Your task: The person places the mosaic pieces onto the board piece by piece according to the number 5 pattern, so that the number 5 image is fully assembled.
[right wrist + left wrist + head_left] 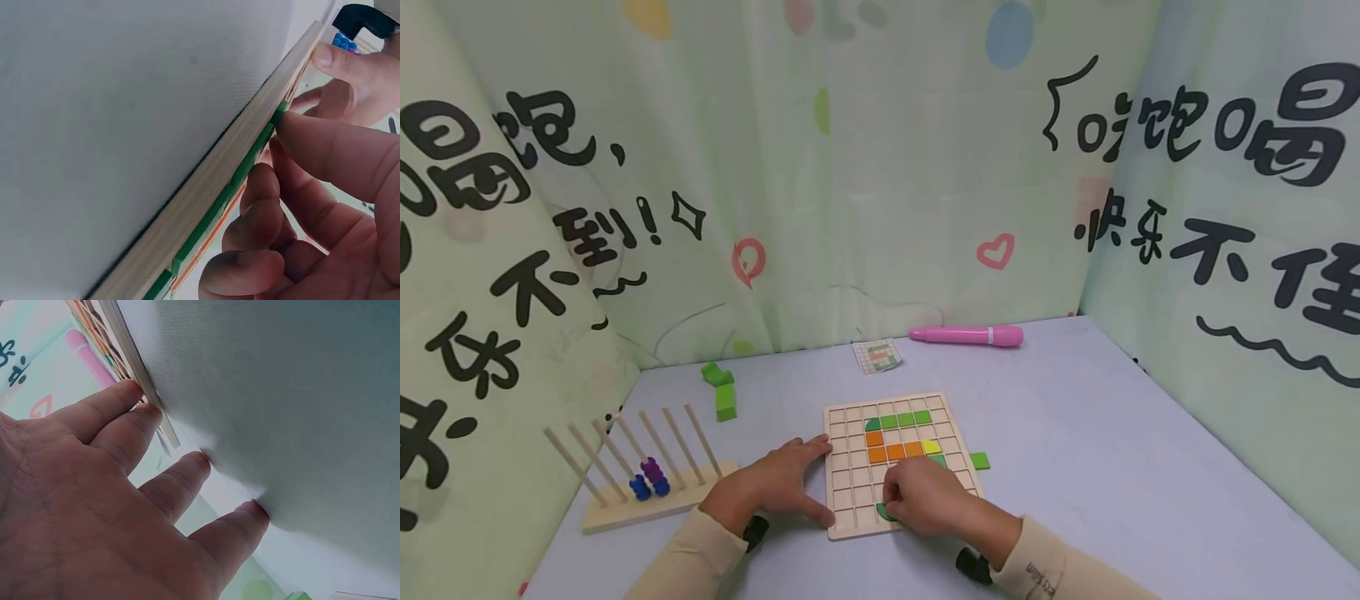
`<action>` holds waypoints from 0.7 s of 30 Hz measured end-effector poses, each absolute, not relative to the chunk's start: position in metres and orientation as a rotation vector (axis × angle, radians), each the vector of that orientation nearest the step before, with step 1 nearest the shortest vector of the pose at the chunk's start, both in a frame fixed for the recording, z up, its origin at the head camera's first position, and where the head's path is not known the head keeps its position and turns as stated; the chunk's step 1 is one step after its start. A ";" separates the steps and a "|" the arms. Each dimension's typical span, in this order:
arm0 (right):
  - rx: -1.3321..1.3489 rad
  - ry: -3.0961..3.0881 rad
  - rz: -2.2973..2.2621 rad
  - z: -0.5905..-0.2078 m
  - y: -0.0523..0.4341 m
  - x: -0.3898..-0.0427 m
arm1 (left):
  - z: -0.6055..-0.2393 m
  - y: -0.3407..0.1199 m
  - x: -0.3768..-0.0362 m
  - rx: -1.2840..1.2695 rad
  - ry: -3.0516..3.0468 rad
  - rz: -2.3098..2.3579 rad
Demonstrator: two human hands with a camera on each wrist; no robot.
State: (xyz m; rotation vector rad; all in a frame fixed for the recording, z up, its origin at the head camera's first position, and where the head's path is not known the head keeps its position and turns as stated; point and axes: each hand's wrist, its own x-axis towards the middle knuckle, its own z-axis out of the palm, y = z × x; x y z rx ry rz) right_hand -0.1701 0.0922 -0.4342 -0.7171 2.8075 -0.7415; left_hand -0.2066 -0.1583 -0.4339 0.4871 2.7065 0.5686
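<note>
A square wooden grid board lies on the table, with orange, green and yellow tiles in its cells. My left hand spreads along the board's left side, thumb near the lower left corner; in the left wrist view, two fingertips touch the board's edge. Over the board's lower half, my right hand has its fingers curled and pinches a dark green tile with a curved side near the bottom row. The right wrist view has the thumb against a green tile at the board's edge. The hand covers several cells behind it.
A wooden peg rack with blue and purple beads stands at the left. Green blocks lie behind it. A patterned card and a pink marker lie at the back. A loose green tile is right of the board.
</note>
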 end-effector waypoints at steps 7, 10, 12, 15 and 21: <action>-0.677 2.757 -0.834 -0.424 0.106 -0.176 | -0.435 -0.159 -0.207 0.490 2.708 0.549; -0.678 2.724 -0.901 -0.422 0.122 -0.184 | -0.436 -0.160 -0.207 0.492 2.712 0.549; -0.655 2.678 -0.956 -0.421 0.135 -0.190 | -0.435 -0.160 -0.207 0.493 2.714 0.550; -0.595 2.633 -1.013 -0.418 0.156 -0.196 | -0.435 -0.160 -0.206 0.489 2.712 0.549; -0.380 2.714 -0.972 -0.418 0.192 -0.205 | -0.434 -0.160 -0.206 0.490 2.710 0.551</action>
